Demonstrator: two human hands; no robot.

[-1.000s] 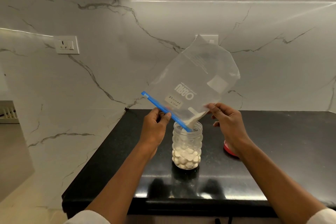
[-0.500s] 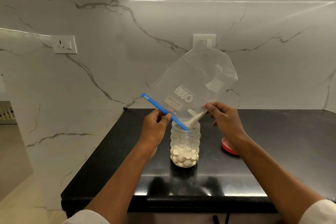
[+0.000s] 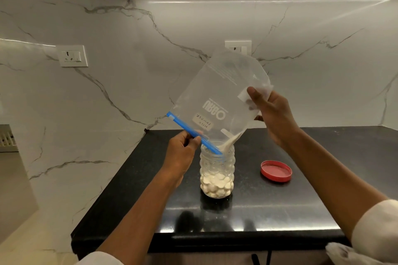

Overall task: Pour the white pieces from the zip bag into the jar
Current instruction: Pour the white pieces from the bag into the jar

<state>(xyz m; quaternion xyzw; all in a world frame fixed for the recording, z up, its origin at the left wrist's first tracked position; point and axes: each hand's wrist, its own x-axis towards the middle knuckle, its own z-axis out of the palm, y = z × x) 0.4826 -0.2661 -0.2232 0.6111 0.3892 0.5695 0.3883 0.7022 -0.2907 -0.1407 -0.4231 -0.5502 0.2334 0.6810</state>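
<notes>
While the bag hangs tilted, mouth corner inside the jar on the counter: left hand pinching zip edge, right hand gripping upper side; pour under way, last pieces need steeper lift.

Readable marks, all taken relative to the jar standing on the counter. The zip bag I hold tilted above the jar's mouth carries the only legible text. A large white printed brand word sits on the bag's clear face, up and slightly right of the jar; it is upside down to me and I cannot read its letters with certainty. Just left of it, directly above the jar's rim, is a small white handwritten label, also inverted, reading "MILK POWDER". Fine print higher on the bag is too small to read.
</notes>
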